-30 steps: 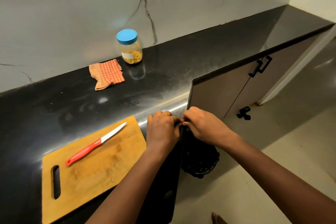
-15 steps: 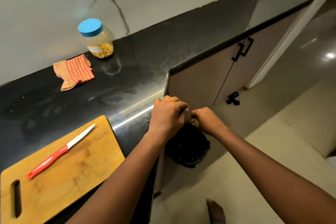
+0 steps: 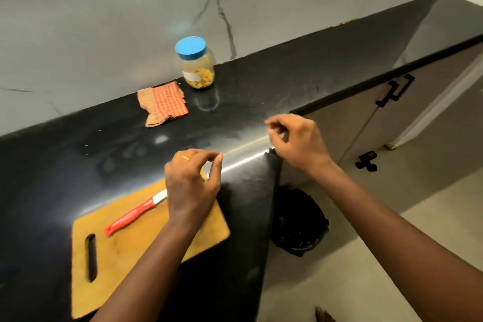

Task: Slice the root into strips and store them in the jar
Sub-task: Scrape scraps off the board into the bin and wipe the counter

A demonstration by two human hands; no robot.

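Note:
My left hand (image 3: 192, 185) hovers over the far right corner of the wooden cutting board (image 3: 125, 256), fingers curled with thumb and forefinger meeting. A small yellow piece of root (image 3: 202, 173) shows inside that grip. My right hand (image 3: 295, 141) hangs above the counter's front edge, fingers curled and blurred, with nothing visible in them. A red-handled knife (image 3: 130, 217) lies on the board, its blade tip hidden under my left hand. The jar (image 3: 197, 65) with a blue lid stands by the back wall, lid on, yellow strips at its bottom.
An orange checked cloth (image 3: 163, 103) lies left of the jar on the black counter (image 3: 261, 86). A bin lined with a black bag (image 3: 298, 225) stands on the floor below the counter's corner. Cabinet doors with black handles (image 3: 394, 90) run along the right.
Both hands have risen from above the bin and come apart. The left one moved over the cutting board, and the right one rose to the counter edge.

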